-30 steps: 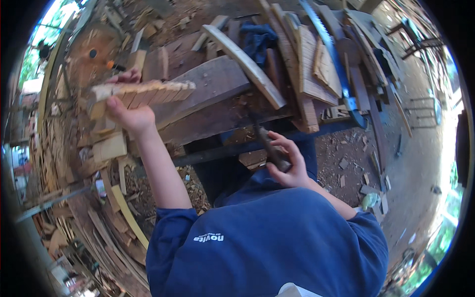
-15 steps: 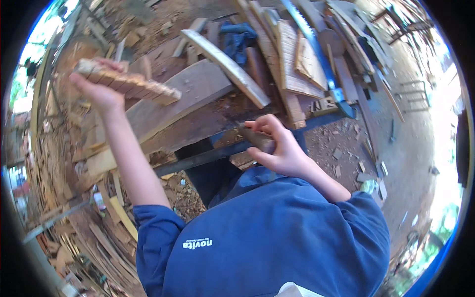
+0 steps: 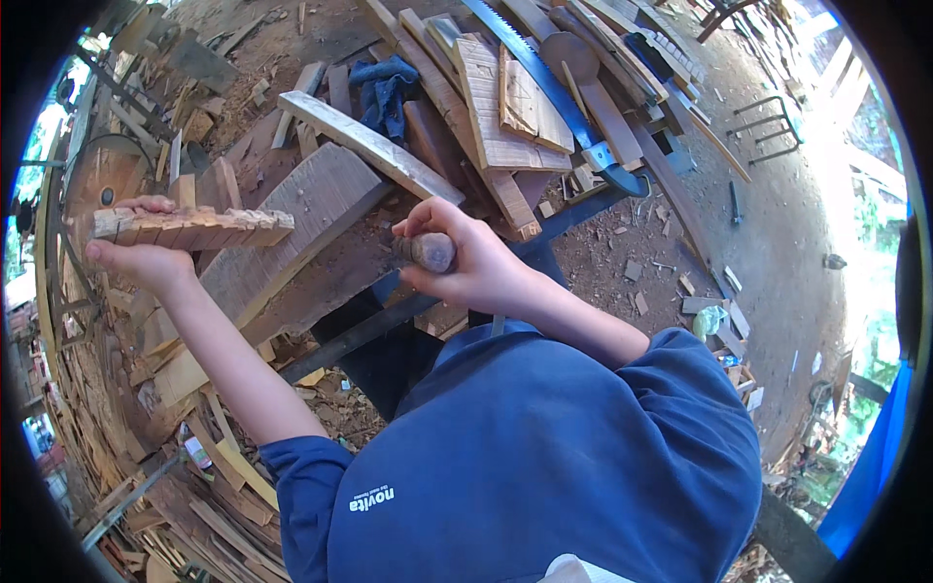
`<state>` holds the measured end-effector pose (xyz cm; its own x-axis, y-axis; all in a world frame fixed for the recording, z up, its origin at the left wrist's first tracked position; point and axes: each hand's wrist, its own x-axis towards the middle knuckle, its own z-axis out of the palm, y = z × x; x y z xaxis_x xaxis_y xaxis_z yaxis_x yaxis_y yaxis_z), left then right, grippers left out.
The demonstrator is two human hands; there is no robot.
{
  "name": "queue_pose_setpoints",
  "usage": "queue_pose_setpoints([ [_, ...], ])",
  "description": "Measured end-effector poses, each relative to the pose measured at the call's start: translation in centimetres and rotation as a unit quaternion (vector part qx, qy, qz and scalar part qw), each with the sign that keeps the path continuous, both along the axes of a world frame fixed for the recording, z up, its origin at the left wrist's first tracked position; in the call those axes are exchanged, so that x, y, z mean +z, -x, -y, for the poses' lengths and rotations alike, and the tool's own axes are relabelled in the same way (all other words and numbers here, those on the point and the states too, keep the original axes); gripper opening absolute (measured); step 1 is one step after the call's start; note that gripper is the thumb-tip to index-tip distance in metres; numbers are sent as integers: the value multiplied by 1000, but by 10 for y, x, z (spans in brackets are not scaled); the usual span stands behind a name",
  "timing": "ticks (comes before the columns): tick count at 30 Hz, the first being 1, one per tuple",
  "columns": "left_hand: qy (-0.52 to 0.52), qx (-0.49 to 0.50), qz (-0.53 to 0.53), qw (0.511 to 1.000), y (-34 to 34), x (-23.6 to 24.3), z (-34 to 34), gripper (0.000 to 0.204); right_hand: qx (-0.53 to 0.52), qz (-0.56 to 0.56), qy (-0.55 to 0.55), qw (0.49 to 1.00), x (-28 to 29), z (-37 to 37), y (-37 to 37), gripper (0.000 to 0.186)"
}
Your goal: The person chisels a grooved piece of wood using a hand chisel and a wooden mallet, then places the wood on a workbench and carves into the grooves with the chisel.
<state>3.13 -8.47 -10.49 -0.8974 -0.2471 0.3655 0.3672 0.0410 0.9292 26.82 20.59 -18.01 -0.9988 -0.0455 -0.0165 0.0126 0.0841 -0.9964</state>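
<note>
My left hand [image 3: 155,267] is closed around a rough wooden block [image 3: 199,228], held up at the left above the bench. Dark cuts run in a row along the block's side, and its upper edge is ragged. In my right hand [image 3: 466,257], in front of my chest, is a stubby, worn wooden handle [image 3: 432,253]. Its rounded end faces me; whatever lies beyond the handle is too dark to make out. The two hands are well apart. Below and between them lies a wide, thick plank [image 3: 311,209] on the bench.
Boards [image 3: 496,117] are heaped on the bench's far side, with a handsaw [image 3: 544,87] across them and a blue cloth [image 3: 384,92] beside them. A pale wooden bar [image 3: 374,146] crosses the plank's far end. Wood scraps [image 3: 224,486] pile up at the lower left. A hammer [image 3: 736,204] lies on the floor at right.
The block in my left hand has tipped from sloping to nearly level. My right hand has turned the handle so that its rounded end faces me more. The whole view has shifted too.
</note>
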Motion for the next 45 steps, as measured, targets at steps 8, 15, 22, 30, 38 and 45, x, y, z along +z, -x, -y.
queue_pose_setpoints([
  [8, -14, -20, -21, 999, -8, 1, -14, 88, -140, -249, -230, 930, -31, 0, 31, 17],
  [15, -16, -26, -22, 999, -11, -12, -2, 100, -137, -231, 110, 957, -22, 32, 71, 20],
  [22, 12, 61, -12, 998, -22, 12, -33, 93, -204, -332, 18, 921, 21, 24, 98, 29],
  [30, -25, -28, -24, 999, -19, -6, -46, 90, -157, -233, 201, 938, 39, 22, 112, 25],
  [38, -115, -135, -78, 981, -43, 16, -38, 70, -81, -350, 191, 913, 78, 56, 170, 17],
  [45, -105, -68, -138, 983, -21, 6, -57, 42, -68, -354, 245, 900, 96, 91, 205, 16],
])
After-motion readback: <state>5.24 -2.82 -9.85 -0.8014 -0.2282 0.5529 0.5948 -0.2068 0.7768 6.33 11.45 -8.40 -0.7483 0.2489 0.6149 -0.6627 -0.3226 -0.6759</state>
